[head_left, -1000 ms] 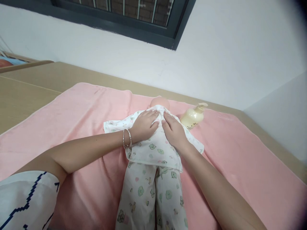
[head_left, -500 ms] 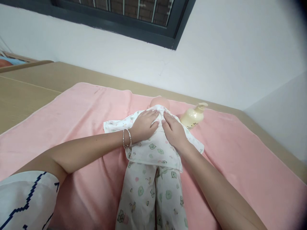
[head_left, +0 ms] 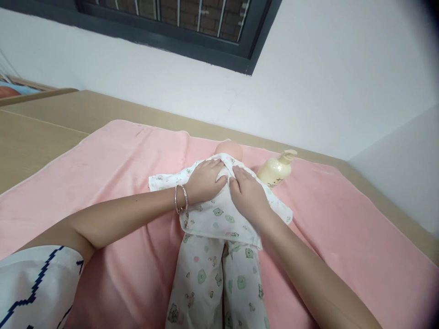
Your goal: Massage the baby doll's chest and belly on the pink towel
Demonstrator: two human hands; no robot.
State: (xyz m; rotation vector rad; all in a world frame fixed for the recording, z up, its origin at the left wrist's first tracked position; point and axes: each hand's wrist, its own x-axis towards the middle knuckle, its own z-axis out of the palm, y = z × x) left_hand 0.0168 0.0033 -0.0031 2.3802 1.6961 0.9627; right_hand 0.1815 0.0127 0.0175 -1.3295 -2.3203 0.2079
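Observation:
A baby doll [head_left: 229,149] lies stretched out on a pink blanket, its smooth round head at the far end. It wears a white pajama top [head_left: 219,214] and matching trousers [head_left: 202,274], both printed with small green and pink figures. My left hand [head_left: 206,179] rests flat on the left side of the top's upper part, fingers extended, bangles at the wrist. Opposite it, my right hand [head_left: 250,194] lies on the right side with its fingers stretched toward the head. Between the two thumbs the cloth is creased. The doll's face does not show.
A cream pump bottle [head_left: 276,169] leans on the blanket [head_left: 343,228] just right of the doll's shoulder. Beneath the blanket is a tan surface [head_left: 41,132] that meets a white wall [head_left: 325,82]. A dark-framed window [head_left: 233,57] sits above.
My right hand has slid slightly toward me over the top, and the creases near its fingertips have shifted. My left hand stays nearly in place. The view has moved a little.

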